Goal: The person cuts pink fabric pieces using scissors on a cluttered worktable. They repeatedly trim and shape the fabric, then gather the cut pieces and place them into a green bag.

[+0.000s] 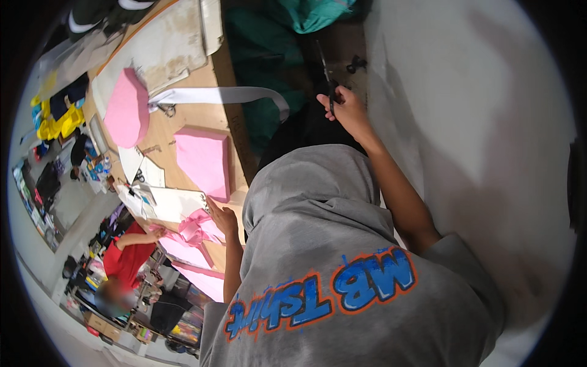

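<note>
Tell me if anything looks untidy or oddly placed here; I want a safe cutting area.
The white strip hangs off the table edge in a loop. The right hand holds scissors away from the table, blades pointing away from the body. The left hand rests beside bunched pink cloth. Nothing looks spilled or broken.

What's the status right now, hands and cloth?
Right hand closed on black scissors, raised off the table. Left hand resting on pink fabric at the table edge. Pink foam blocks nearby.

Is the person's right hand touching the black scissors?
Touching. The head view shows the right hand closed around the handles of the black scissors, with the fingers through the loops and the blades pointing away.
</note>
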The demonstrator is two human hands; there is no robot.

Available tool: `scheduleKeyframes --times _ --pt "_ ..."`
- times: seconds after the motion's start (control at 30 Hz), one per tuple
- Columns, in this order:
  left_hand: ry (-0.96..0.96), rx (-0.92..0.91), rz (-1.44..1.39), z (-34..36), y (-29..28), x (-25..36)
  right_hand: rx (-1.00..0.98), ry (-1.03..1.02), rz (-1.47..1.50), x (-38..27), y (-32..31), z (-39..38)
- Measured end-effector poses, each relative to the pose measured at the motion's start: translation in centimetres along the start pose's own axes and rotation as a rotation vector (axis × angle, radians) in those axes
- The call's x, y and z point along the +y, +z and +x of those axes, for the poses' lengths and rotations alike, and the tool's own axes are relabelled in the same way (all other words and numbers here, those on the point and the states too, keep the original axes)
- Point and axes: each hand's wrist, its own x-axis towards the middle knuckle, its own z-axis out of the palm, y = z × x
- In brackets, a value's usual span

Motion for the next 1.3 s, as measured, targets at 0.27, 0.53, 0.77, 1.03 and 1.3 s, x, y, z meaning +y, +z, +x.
scheduleKeyframes --times 0.27,0.53,0.77,1.03,1.3 --pt "0.203 0.247 -0.22 4.2 -3.5 1.3 -0.172 -0.131 -0.168 -2.5 4.0 -3.9" --pt "0.384 0.328 -0.318 16.0 -3.3 8.9 -0.342 -0.078 -0.509 -5.7 4.8 -4.9" --pt "0.183 0.304 -0.205 21.5 -1.7 9.9 -0.355 -0.042 -0.476 -6.9 9.0 -2.0" --pt "0.126 0.364 -0.237 21.7 -1.0 11.5 -0.434 -0.133 -0.525 -5.7 15.7 2.4" --pt "0.128 0.366 -0.239 21.8 -0.7 11.2 -0.469 0.062 -0.35 -3.3 19.3 4.3"
